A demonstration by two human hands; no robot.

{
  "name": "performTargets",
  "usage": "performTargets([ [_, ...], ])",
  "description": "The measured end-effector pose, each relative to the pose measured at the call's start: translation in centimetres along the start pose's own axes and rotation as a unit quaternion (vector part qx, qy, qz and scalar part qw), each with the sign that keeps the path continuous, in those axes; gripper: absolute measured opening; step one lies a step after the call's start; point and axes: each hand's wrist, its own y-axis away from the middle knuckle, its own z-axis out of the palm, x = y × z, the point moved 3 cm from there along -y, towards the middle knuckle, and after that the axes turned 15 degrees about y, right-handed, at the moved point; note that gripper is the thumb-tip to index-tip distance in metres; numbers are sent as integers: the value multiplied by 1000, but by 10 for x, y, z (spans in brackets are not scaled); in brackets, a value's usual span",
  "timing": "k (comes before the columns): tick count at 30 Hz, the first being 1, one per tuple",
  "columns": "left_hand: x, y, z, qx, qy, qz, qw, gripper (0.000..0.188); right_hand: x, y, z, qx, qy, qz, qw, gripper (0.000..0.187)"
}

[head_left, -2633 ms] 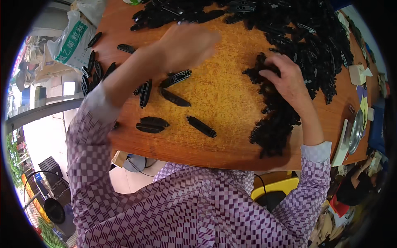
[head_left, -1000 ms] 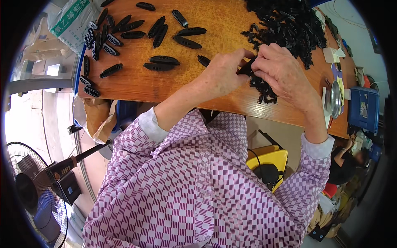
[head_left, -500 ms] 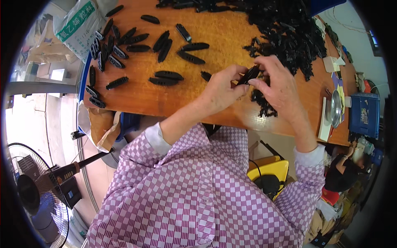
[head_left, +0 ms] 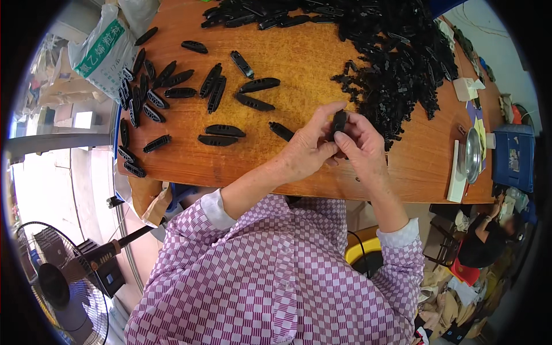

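Left hand [head_left: 305, 150] and right hand [head_left: 359, 148]: both pinch one small black plastic piece [head_left: 339, 122] between thumbs and fingertips, held just above the near part of the wooden table [head_left: 241, 167], in front of the chest. Whether it is one part or two being pressed together cannot be told; the fingers cover most of it. Handling note: a steady pinch from both sides, ends kept in line, should serve best, since a skewed press would likely let so small a piece slip. Just left of the hands: one loose boat-shaped black shell [head_left: 282, 131]. Further left: scattered finished-looking shells [head_left: 221, 130] lying apart, and a tighter row [head_left: 135, 103] by the table's left edge. Right and beyond: large tangled heap of small black parts [head_left: 397, 63]. Far right edge: metal bowl [head_left: 472, 155].
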Motion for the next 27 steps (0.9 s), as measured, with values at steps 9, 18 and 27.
performTargets([
  [9,8,-21,-19,-42,-97,47,993,46,7,-46,-46,-151,-32,-32,987,23],
  [18,16,-33,-7,-118,-273,-77,951,46,5,-146,-88,140,684,-190,691,15],
  [27,21,-71,-33,-29,-56,-63,996,44,18,-162,-91,111,671,-200,705,13],
])
